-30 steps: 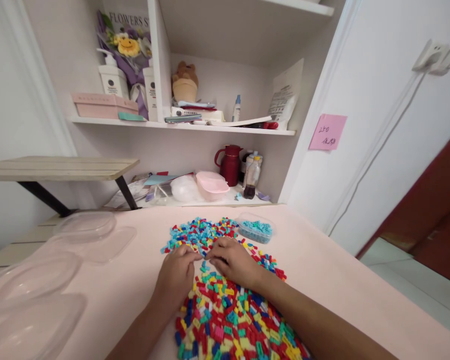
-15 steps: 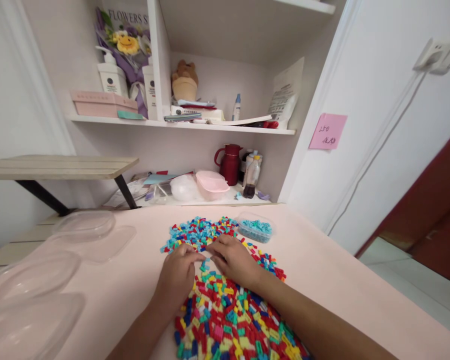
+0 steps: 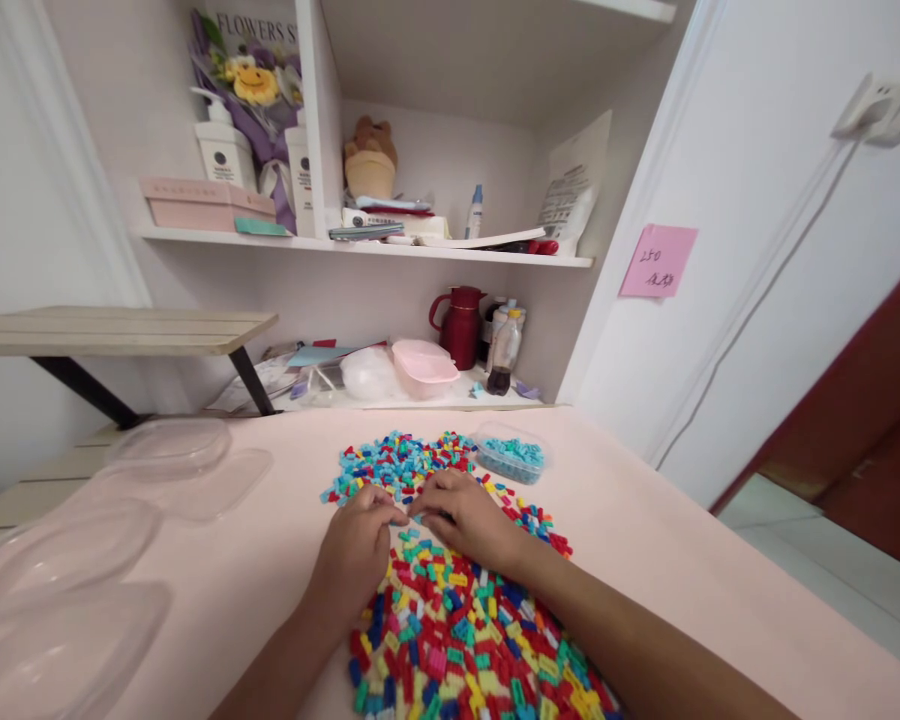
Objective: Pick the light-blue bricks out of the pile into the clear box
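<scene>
1. Shows mixed bricks (image 3: 436, 660) on pink table (image 3: 615, 510), mainly blue bricks (image 3: 386, 463) beyond.
2. Brings left hand (image 3: 354, 535) and right hand (image 3: 469, 515) nearly together; cannot tell if pinching.
3. Has dipped right fingertips back toward left thumb; likely piece-by-piece handling.
4. Includes clear box (image 3: 525, 475) farther off.

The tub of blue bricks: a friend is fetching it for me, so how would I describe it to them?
On the pink tabletop, look toward the far edge, in front of the red jug. Just right of the loose, mostly blue brick pile sits a small clear tub. Unlike that pile, its blue bricks are held inside see-through walls.
</scene>
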